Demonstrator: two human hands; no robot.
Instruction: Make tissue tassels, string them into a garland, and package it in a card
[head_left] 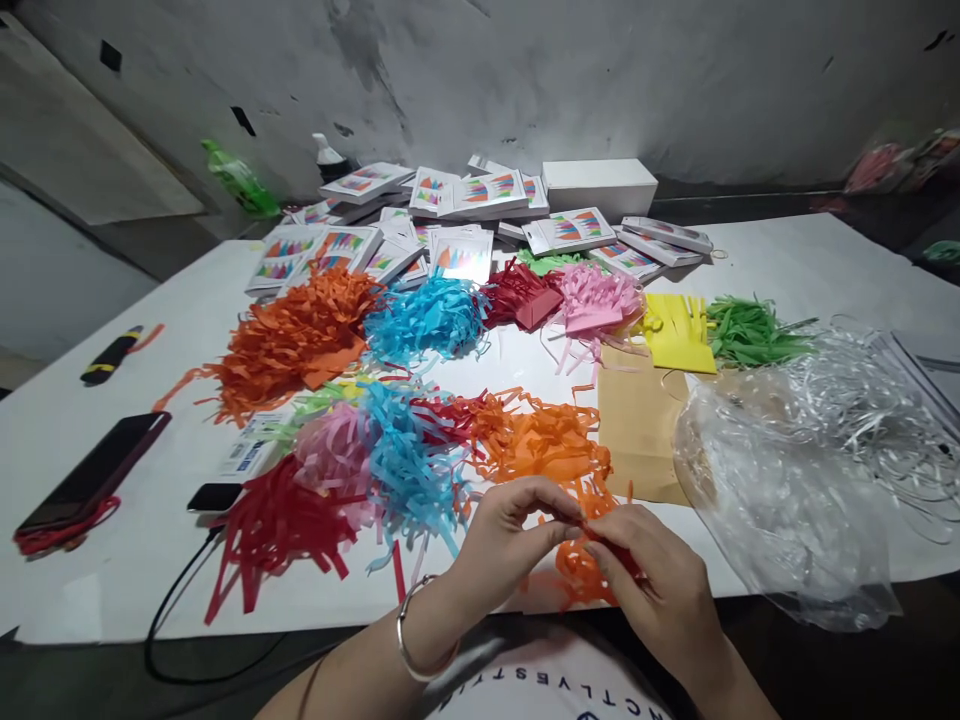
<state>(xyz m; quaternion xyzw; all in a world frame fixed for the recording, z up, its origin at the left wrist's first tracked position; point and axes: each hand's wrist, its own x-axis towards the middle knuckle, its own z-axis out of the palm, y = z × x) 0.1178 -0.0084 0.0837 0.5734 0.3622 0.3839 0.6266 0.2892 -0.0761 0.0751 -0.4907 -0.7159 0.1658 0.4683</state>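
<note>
boxes [484,193] lie behind the paper tassels [427,318].

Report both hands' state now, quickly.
Left hand: closed, pinching orange paper fringe.
Right hand: closed, holding the same orange paper fringe.

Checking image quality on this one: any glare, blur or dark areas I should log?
Head view: glare on the clear plastic bag; head view: pinkish item at far right looks soft; head view: darkness below the white tabletop; head view: left hand and right hand fairly clear, orange paper at their fingertips hard to separate.
</note>
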